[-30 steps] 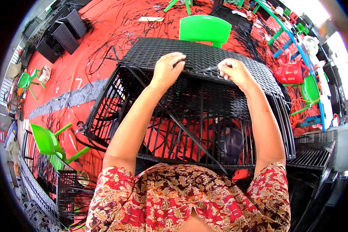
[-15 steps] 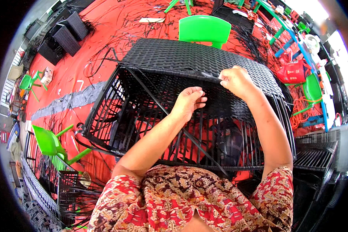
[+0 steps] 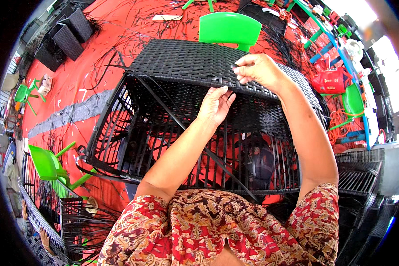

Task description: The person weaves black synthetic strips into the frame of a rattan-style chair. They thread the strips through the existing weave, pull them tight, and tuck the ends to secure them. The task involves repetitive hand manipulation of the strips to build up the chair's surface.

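A black woven wicker frame lies across in front of me, with a closely woven top panel and an open, slatted inside. My right hand is above the panel's near edge, thumb and forefinger pinching the end of a flat black weaving strip. At that same edge, my left hand is closed, thumb and fingertips on the rim. The finger pads on its far side are partly hidden. A long black bar slants across the open side, passing behind my left forearm.
A green chair stands just beyond the frame, and another green chair at the left. Loose black strips trail at lower left, near another person's hand. A blue table edge runs along the right over red floor covering.
My right hand has moved left and up over the panel with the strip end. My left hand has risen from below to the rim. The view has shifted slightly.
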`<state>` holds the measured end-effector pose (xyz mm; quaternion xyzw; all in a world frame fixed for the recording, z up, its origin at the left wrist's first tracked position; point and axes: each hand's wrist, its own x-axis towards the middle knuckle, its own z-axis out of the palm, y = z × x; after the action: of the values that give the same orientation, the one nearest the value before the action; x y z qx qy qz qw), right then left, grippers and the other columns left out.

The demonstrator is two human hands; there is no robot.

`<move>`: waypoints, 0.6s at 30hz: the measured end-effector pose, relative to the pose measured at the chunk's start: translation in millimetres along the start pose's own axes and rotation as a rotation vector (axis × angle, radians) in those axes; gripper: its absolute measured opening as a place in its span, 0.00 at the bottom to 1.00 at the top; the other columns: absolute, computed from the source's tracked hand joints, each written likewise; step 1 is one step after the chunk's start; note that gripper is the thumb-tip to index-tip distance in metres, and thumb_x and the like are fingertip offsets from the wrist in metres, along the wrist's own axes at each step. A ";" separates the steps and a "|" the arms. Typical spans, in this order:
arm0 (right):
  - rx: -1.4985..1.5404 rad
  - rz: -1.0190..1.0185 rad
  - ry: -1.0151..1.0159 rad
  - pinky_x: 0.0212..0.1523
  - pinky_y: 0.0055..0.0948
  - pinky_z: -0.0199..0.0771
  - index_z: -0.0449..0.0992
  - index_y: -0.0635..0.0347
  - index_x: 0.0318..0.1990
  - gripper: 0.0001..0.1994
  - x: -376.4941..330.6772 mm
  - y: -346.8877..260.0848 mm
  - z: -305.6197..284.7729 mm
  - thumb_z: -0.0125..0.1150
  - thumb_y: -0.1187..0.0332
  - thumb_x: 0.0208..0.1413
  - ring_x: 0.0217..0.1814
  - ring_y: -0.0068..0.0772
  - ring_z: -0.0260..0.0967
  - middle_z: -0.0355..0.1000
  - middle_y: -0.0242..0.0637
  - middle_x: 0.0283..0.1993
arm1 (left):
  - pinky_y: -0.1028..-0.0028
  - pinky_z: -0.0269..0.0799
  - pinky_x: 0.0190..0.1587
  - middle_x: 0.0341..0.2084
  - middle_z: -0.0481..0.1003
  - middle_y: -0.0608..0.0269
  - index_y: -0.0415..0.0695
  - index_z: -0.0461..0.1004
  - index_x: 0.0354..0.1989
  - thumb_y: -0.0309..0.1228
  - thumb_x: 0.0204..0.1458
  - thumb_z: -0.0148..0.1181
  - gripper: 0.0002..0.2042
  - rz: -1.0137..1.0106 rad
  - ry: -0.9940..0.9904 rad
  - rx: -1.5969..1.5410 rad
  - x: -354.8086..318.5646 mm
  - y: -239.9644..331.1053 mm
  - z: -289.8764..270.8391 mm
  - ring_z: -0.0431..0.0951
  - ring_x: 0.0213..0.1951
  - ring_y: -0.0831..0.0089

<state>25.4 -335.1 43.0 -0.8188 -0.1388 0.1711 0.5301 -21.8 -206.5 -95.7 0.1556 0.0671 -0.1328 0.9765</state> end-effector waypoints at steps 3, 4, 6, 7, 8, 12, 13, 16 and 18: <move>0.176 0.031 0.027 0.33 0.20 0.74 0.72 0.69 0.39 0.10 4.7 8.3 1.7 0.58 0.73 0.50 0.30 0.23 0.71 0.71 0.37 0.32 | 0.64 0.64 0.49 0.36 0.72 0.68 0.49 0.68 0.37 0.22 0.42 0.57 0.12 -0.011 -0.042 -0.059 5.6 -3.1 2.5 0.70 0.42 0.70; 0.213 0.035 0.043 0.33 0.21 0.75 0.72 0.69 0.39 0.10 5.4 11.1 0.8 0.58 0.73 0.50 0.31 0.24 0.71 0.71 0.37 0.33 | 0.64 0.64 0.49 0.36 0.72 0.69 0.50 0.69 0.36 0.21 0.41 0.57 0.13 -0.020 -0.058 -0.079 7.6 -4.4 3.3 0.70 0.42 0.71; 0.237 0.021 0.049 0.33 0.21 0.75 0.71 0.69 0.39 0.10 7.1 15.8 2.3 0.58 0.74 0.50 0.31 0.25 0.71 0.71 0.38 0.32 | 0.64 0.63 0.49 0.36 0.72 0.70 0.50 0.69 0.35 0.21 0.41 0.57 0.13 -0.019 -0.080 -0.111 9.5 -4.8 -0.5 0.70 0.42 0.72; 0.248 0.014 0.053 0.33 0.22 0.75 0.70 0.69 0.39 0.10 7.0 17.8 3.2 0.57 0.75 0.50 0.32 0.25 0.71 0.71 0.39 0.32 | 0.64 0.62 0.50 0.36 0.72 0.70 0.50 0.69 0.35 0.21 0.40 0.57 0.13 -0.016 -0.091 -0.126 9.6 -6.2 -2.9 0.70 0.42 0.72; 0.277 0.005 0.064 0.33 0.22 0.75 0.70 0.69 0.38 0.09 7.2 19.7 5.5 0.57 0.75 0.50 0.32 0.25 0.71 0.71 0.38 0.31 | 0.64 0.61 0.50 0.36 0.72 0.71 0.51 0.70 0.35 0.21 0.40 0.57 0.13 -0.013 -0.102 -0.137 9.5 -5.7 -3.9 0.70 0.43 0.72; 0.296 -0.047 0.058 0.33 0.21 0.75 0.68 0.67 0.35 0.06 9.2 28.1 13.8 0.56 0.78 0.50 0.32 0.26 0.72 0.70 0.37 0.30 | 0.64 0.61 0.50 0.36 0.72 0.70 0.50 0.70 0.35 0.23 0.41 0.57 0.11 -0.021 -0.122 -0.117 10.9 -4.0 -6.4 0.70 0.43 0.73; 0.276 -0.064 0.044 0.33 0.21 0.75 0.68 0.67 0.35 0.05 10.1 30.1 15.7 0.55 0.78 0.50 0.32 0.26 0.72 0.70 0.37 0.30 | 0.65 0.62 0.50 0.36 0.72 0.69 0.49 0.70 0.36 0.23 0.42 0.57 0.11 -0.018 -0.119 -0.113 11.1 -3.6 -7.1 0.70 0.44 0.73; 0.204 -0.081 0.070 0.33 0.20 0.73 0.68 0.65 0.32 0.03 12.6 34.2 18.6 0.55 0.79 0.50 0.32 0.25 0.72 0.70 0.35 0.30 | 0.65 0.63 0.50 0.37 0.73 0.68 0.49 0.69 0.37 0.24 0.42 0.56 0.11 -0.016 -0.099 -0.100 10.1 -3.3 -4.0 0.70 0.44 0.72; 0.168 -0.097 0.076 0.33 0.20 0.73 0.69 0.64 0.32 0.03 14.9 37.8 20.1 0.55 0.79 0.50 0.32 0.25 0.72 0.70 0.34 0.30 | 0.65 0.63 0.50 0.37 0.73 0.67 0.49 0.69 0.37 0.24 0.43 0.56 0.12 -0.014 -0.100 -0.091 8.3 -2.4 -1.1 0.71 0.44 0.72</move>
<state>32.0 -327.6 -1.2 -0.7698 -0.1433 0.1252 0.6093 -14.7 -210.3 -98.8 0.1036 0.0254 -0.1441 0.9838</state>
